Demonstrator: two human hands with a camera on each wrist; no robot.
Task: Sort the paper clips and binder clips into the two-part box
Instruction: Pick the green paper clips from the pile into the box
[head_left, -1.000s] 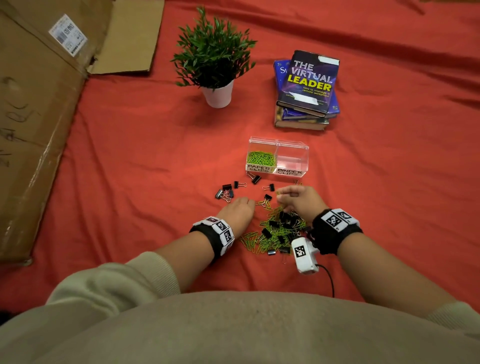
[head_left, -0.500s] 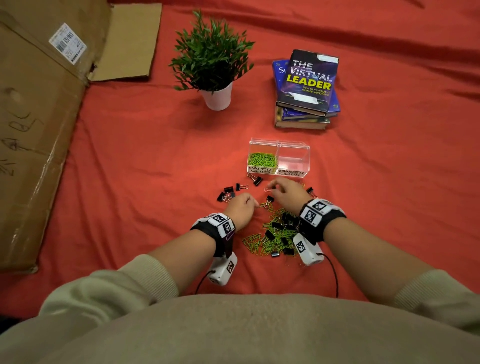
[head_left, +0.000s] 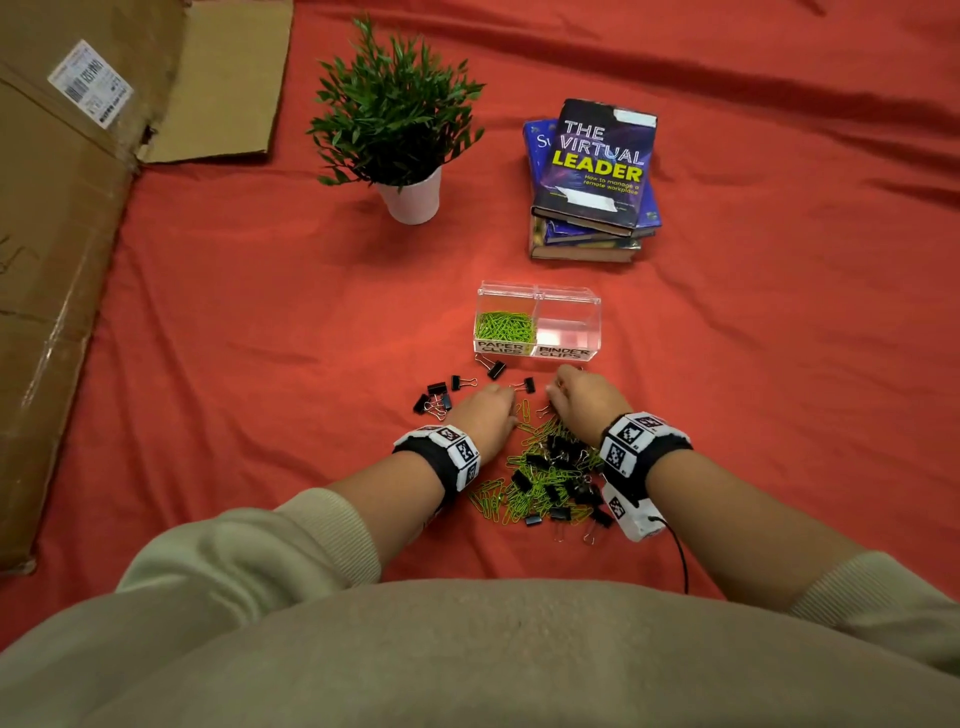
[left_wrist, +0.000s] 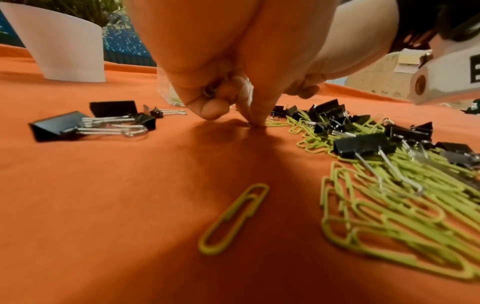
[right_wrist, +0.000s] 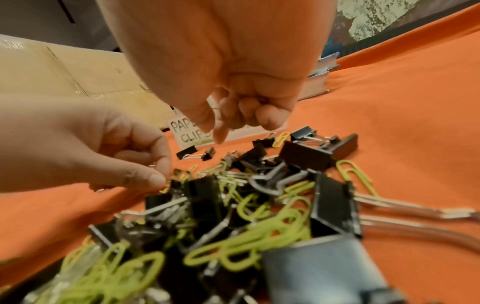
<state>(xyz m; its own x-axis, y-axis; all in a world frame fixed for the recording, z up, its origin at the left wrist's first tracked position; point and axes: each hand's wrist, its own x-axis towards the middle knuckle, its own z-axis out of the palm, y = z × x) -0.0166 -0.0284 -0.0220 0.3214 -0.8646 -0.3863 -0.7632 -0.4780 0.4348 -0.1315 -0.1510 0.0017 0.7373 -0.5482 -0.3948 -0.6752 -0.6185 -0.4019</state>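
Green paper clips (left_wrist: 376, 205) are being gathered: some are pinched in the left hand (head_left: 485, 418) and the right hand (head_left: 584, 400). Next, they should be dropped into the box (head_left: 540, 296) just ahead.

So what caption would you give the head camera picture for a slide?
Both hands, left and right, pick through mixed clips on a red cloth before a two-part box holding only green paper clips.

Head view: left hand (head_left: 485, 415) and right hand (head_left: 582, 397) fingertips hidden under knuckles. Right wrist view: nearest clips (right_wrist: 233, 257) blurred, box label (right_wrist: 191, 131) half covered.
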